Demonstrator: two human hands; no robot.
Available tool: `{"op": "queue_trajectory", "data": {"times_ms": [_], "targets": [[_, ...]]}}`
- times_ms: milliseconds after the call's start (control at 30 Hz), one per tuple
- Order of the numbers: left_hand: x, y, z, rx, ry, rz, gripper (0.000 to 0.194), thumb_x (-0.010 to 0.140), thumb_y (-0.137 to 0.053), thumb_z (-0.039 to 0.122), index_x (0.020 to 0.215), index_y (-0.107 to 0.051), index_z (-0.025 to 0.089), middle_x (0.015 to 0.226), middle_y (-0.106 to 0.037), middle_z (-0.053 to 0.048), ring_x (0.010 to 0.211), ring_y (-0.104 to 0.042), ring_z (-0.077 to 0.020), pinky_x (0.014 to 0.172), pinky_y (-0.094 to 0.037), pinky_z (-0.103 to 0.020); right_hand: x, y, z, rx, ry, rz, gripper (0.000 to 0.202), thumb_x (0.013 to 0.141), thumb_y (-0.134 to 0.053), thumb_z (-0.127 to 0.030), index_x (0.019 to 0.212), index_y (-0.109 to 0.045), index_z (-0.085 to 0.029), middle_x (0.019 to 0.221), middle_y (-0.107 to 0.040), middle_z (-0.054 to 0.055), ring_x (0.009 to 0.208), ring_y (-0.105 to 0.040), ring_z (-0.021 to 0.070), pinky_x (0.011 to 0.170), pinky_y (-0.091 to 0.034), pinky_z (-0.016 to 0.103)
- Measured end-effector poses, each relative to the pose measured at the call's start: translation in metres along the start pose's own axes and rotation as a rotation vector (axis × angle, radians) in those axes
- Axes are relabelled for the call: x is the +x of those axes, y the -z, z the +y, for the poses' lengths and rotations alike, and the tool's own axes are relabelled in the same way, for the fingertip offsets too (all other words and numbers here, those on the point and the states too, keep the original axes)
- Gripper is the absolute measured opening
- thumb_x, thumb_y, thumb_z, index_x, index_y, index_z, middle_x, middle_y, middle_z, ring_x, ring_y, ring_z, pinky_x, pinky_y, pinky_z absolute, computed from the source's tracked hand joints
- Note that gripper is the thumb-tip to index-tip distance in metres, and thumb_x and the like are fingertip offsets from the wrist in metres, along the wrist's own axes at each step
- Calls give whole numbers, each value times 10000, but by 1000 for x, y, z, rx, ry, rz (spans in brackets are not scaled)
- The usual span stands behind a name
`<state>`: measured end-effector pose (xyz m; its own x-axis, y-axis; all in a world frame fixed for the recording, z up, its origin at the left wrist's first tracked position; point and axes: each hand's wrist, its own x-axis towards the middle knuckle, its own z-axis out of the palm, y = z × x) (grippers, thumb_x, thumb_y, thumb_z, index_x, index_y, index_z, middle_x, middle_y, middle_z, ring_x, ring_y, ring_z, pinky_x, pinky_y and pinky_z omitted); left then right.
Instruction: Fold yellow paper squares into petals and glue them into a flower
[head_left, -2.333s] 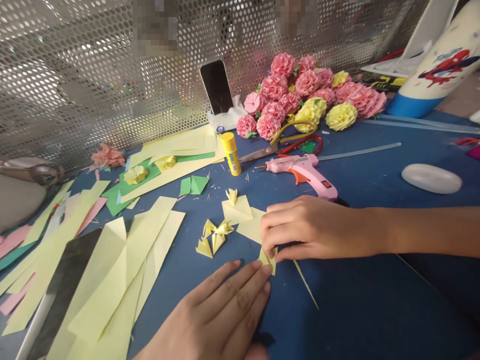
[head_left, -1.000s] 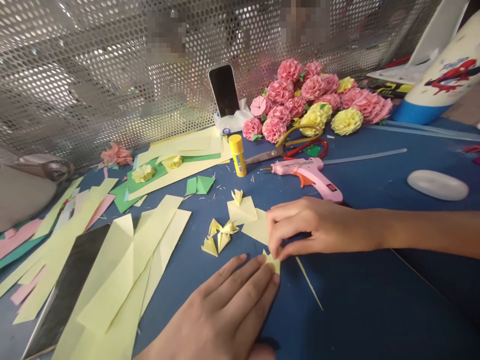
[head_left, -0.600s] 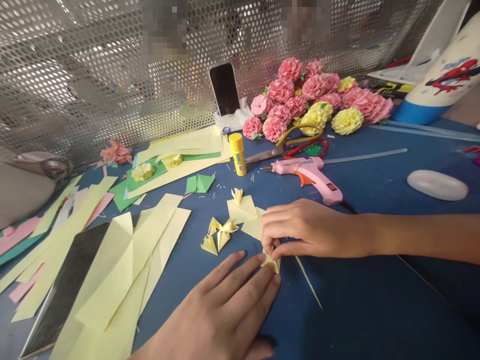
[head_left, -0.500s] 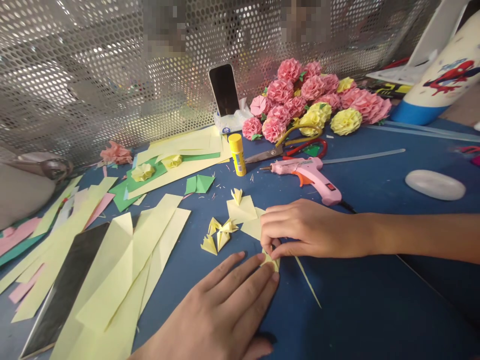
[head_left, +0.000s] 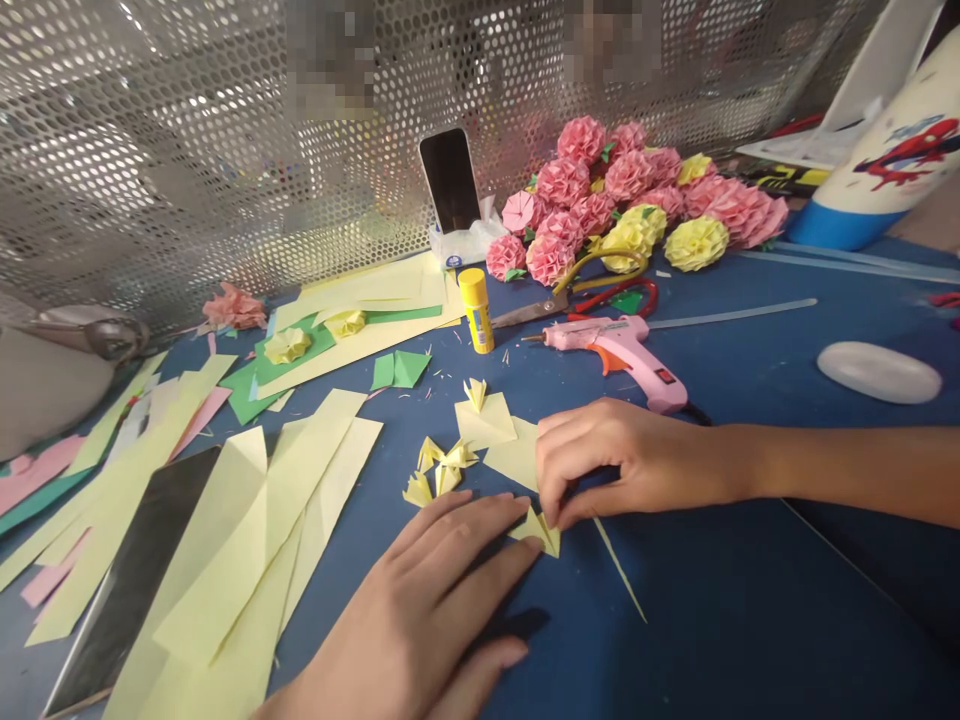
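Note:
A small folded piece of yellow paper (head_left: 541, 532) lies on the blue table between my hands. My right hand (head_left: 637, 462) pinches its right edge with thumb and fingertips. My left hand (head_left: 431, 600) is spread out, its fingertips at the paper's left side. Just beyond are several folded yellow paper petals (head_left: 444, 465) and another petal (head_left: 475, 394) on a flat yellow square (head_left: 487, 422). A second yellow square (head_left: 514, 455) is partly behind my right hand. A thin yellow paper strip (head_left: 621, 570) lies to the right of the folded paper.
Yellow paper strips (head_left: 247, 560) and a dark phone (head_left: 135, 580) lie at left. Beyond my hands are a glue stick (head_left: 478, 312), scissors (head_left: 529, 311) and a pink glue gun (head_left: 634, 362). Paper flowers (head_left: 592, 205) pile up behind, near an upright phone (head_left: 450, 180). A white oval object (head_left: 879, 372) sits right.
My left fingers have drawn back to the left and the thumb has spread, uncovering more of the folded paper. My right hand has shifted slightly right, still pinching its edge.

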<state>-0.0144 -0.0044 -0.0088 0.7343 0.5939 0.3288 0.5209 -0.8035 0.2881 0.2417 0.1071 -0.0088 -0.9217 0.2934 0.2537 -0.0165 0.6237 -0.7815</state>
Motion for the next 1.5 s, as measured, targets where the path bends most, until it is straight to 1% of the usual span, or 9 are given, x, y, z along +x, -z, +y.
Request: {"op": "queue_trajectory", "data": {"times_ms": [200, 267, 433, 600, 733, 833, 1000, 1267, 1500], "targets": [[8, 0, 5, -395, 214, 90, 187, 1004, -577, 240, 1187, -610, 221, 1086, -714, -38, 1009, -660, -167, 944, -525, -295, 1, -13, -10, 110, 28, 12, 119, 946, -665, -171, 892, -756, -118, 841, -744, 55, 807, -648, 124, 818, -476, 222], [10, -2, 7, -409, 265, 114, 152, 976, -632, 225, 1127, -617, 223, 1012, -711, -18, 918, -650, -152, 870, -517, -279, 0, -19, -13, 108, 42, 16, 107, 945, -665, -166, 912, -759, -126, 846, -748, 52, 806, -643, 124, 811, -477, 217], [16, -3, 12, -380, 256, 106, 52, 955, -658, 172, 959, -664, 224, 853, -695, 28, 779, -613, -130, 814, -441, -298, -5, -24, -15, -18, 93, 6, 114, 959, -648, -174, 967, -759, -153, 857, -710, 40, 808, -597, 124, 791, -447, 223], [17, -5, 12, -388, 289, 91, 122, 978, -617, 168, 882, -661, 230, 852, -676, 31, 817, -606, -134, 846, -413, -301, -8, -22, -17, -308, 169, -18, 142, 989, -610, -217, 965, -749, -197, 900, -652, 20, 804, -554, 128, 722, -394, 256], [15, -4, 12, -335, 303, 40, 158, 1016, -553, 214, 915, -672, 240, 916, -668, 14, 822, -586, -142, 856, -410, -310, -9, -23, -18, -514, 246, 12, 150, 994, -603, -235, 925, -737, -241, 1040, -680, 5, 829, -538, 142, 741, -375, 306], [16, -3, 12, -327, 318, -13, 186, 1028, -522, 214, 915, -668, 235, 933, -660, 2, 849, -588, -149, 875, -410, -313, -8, -25, -18, -618, 330, 42, 179, 1009, -570, -213, 910, -719, -224, 1028, -703, -2, 864, -561, 148, 734, -381, 328], [19, -4, 14, -338, 309, 24, 166, 1018, -531, 185, 902, -644, 223, 929, -649, 10, 866, -588, -146, 874, -407, -308, -7, -25, -21, -676, 365, 10, 290, 1054, -471, -185, 878, -701, -208, 949, -721, -8, 829, -569, 138, 728, -391, 329], [21, -7, 18, -292, 377, -2, 124, 1006, -550, 199, 903, -615, 217, 913, -608, 6, 845, -562, -160, 828, -407, -317, -7, -28, -24, -703, 417, 62, 342, 1045, -452, -161, 838, -724, -178, 765, -678, 2, 719, -563, 147, 657, -394, 342], [22, -6, 18, -304, 435, -29, 122, 987, -548, 155, 908, -613, 222, 1018, -571, -16, 945, -545, -185, 863, -413, -336, -6, -27, -30, -732, 473, 79, 262, 1017, -520, -185, 906, -758, -187, 678, -650, -8, 654, -568, 143, 585, -372, 344]]}}
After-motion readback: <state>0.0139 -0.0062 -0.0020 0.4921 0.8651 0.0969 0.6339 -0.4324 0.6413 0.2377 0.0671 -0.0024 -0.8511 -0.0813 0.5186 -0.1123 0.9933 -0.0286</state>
